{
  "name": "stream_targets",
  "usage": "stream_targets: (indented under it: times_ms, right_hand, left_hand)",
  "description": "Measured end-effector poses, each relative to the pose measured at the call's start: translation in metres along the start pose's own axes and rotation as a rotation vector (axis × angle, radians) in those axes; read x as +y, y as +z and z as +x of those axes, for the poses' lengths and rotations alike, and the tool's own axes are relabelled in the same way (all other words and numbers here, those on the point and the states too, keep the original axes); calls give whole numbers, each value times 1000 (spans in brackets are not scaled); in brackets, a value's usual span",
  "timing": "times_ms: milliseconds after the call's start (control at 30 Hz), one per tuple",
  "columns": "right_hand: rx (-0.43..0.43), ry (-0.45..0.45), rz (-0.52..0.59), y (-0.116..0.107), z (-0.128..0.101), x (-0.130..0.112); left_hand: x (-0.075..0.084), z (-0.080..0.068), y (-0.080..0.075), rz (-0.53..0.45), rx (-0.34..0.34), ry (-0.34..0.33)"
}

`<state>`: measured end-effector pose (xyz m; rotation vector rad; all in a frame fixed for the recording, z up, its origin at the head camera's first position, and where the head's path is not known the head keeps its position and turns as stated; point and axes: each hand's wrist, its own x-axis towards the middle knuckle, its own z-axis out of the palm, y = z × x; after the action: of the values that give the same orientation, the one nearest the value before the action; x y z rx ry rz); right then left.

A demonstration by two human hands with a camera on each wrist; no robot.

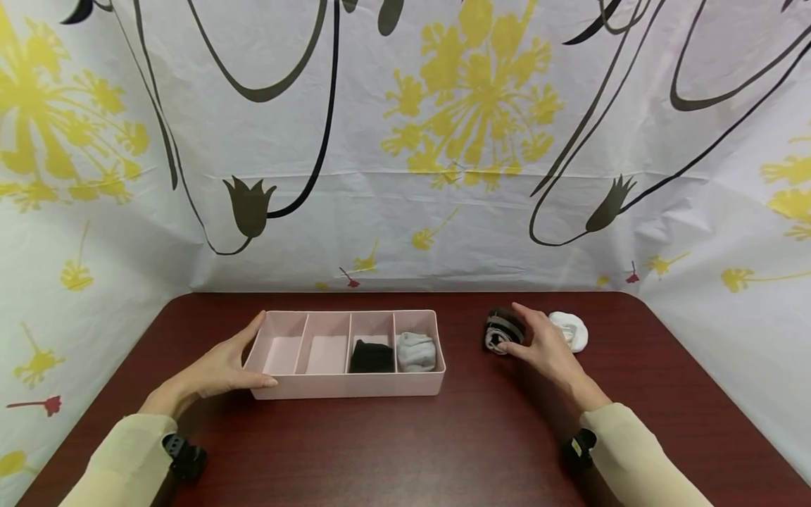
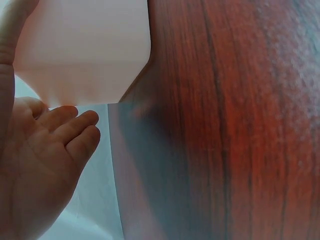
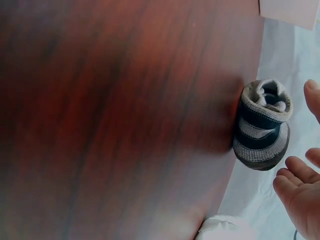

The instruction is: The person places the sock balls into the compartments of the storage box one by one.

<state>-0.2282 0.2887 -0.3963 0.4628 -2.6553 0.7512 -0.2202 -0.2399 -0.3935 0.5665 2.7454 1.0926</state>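
Observation:
A pink tray (image 1: 348, 386) with four compartments sits mid-table. A black sock roll (image 1: 372, 357) lies in its third compartment and a grey sock roll (image 1: 416, 352) in the rightmost; the two left ones look empty. My left hand (image 1: 222, 366) rests against the tray's left end, fingers straight and thumb along the front corner; the left wrist view shows the palm (image 2: 40, 165) below the tray wall (image 2: 85, 50). My right hand (image 1: 541, 345) hovers at a dark-and-grey striped sock roll (image 1: 500, 331). Its fingers (image 3: 300, 185) are spread just off the roll (image 3: 262, 125).
A white sock roll (image 1: 573, 331) lies just right of the striped one, behind my right hand, and its edge shows in the right wrist view (image 3: 225, 227). The dark red wooden table (image 1: 405, 451) is enclosed by a white flower-printed cloth (image 1: 405, 176) at back and sides.

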Motion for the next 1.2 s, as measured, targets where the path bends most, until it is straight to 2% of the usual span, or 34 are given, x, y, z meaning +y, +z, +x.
stream_targets:
  times_ms: [600, 967, 1200]
  right_hand:
    - [-75, 44, -18, 11, 10, 6]
    - [-169, 97, -57, 12, 12, 4]
    - [-149, 99, -61, 14, 13, 6]
  left_hand:
    - [-2, 0, 1, -11, -2, -17]
    - [-1, 0, 0, 18, 1, -3]
    - [0, 1, 0, 20, 3, -1]
